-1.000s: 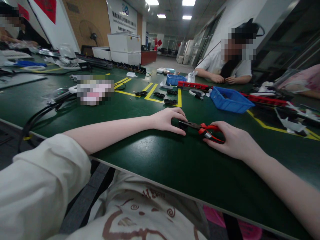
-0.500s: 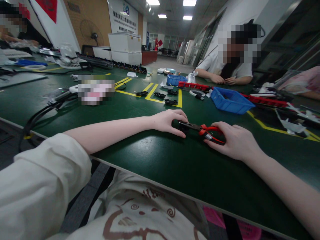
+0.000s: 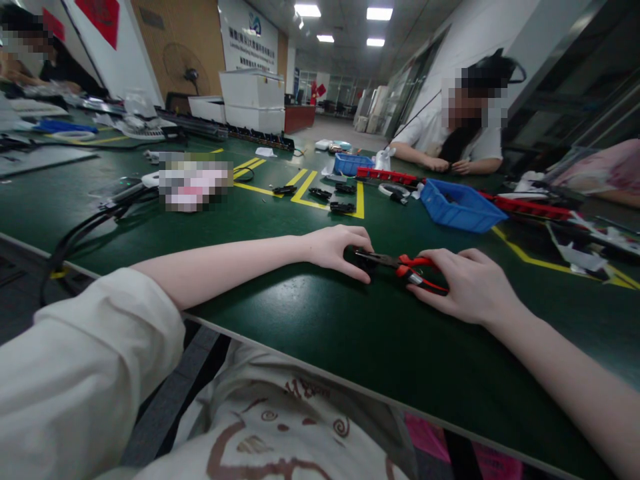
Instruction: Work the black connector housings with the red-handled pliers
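Red-and-black handled needle-nose pliers (image 3: 407,270) are in my right hand (image 3: 467,285), whose fingers wrap the handles. Their jaws point left and meet a small black part (image 3: 367,260). My left hand (image 3: 340,251) curls its thumb and fingers around that black part, holding it just above the green table. What kind of part it is cannot be made out, as the fingers and jaws cover much of it. Beyond my hands, several similar black pieces (image 3: 343,208) lie by the yellow tape marks.
A blue bin (image 3: 463,205) stands at the right, with red strips (image 3: 530,207) behind it. Black cables (image 3: 75,230) hang over the left table edge near a blurred pink item (image 3: 197,187). A co-worker (image 3: 453,143) sits across the green table (image 3: 280,333).
The pliers and both hands keep nearly the same place, with only a slight shift of the jaws against the black part. The camera view has tilted a little.
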### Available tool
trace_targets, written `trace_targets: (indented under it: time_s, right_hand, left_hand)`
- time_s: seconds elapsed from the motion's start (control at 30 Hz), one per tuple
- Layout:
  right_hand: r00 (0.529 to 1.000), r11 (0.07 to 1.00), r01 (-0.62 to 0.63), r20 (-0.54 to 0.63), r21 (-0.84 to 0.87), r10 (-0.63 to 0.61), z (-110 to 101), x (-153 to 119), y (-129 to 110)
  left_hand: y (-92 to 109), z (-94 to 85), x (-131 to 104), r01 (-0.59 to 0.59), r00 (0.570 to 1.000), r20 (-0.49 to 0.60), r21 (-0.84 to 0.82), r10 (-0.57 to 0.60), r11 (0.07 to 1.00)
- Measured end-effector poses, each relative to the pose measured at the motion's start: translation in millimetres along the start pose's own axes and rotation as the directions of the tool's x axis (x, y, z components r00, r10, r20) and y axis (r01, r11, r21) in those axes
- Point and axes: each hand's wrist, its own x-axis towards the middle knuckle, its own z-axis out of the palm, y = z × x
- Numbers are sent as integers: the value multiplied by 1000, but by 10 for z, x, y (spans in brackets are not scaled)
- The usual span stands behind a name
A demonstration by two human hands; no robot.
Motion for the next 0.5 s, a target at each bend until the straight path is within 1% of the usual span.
trace_targets:
  time_s: [0.1,0.27,0.4,0.5]
  right_hand:
    - [1000,1000,14,21,-5,-14,-5,10,-1]
    - [999,1000,2,39,-17,-2,-1,2,-3]
    - [999,999,-10,32,-32,11,-3,-14,-3]
    - [1000,999,10,23,-46,-9,-6,-19,-3]
  left_hand:
    - [-4,2,2,-9,1000,14,16,9,1000]
    - [4,-6,4,-2,1000,28,26,1,1000]
    - [10,-11,9,-8,999,37,40,7,999]
    - [0,-4,12,-31,999,39,55,29,998]
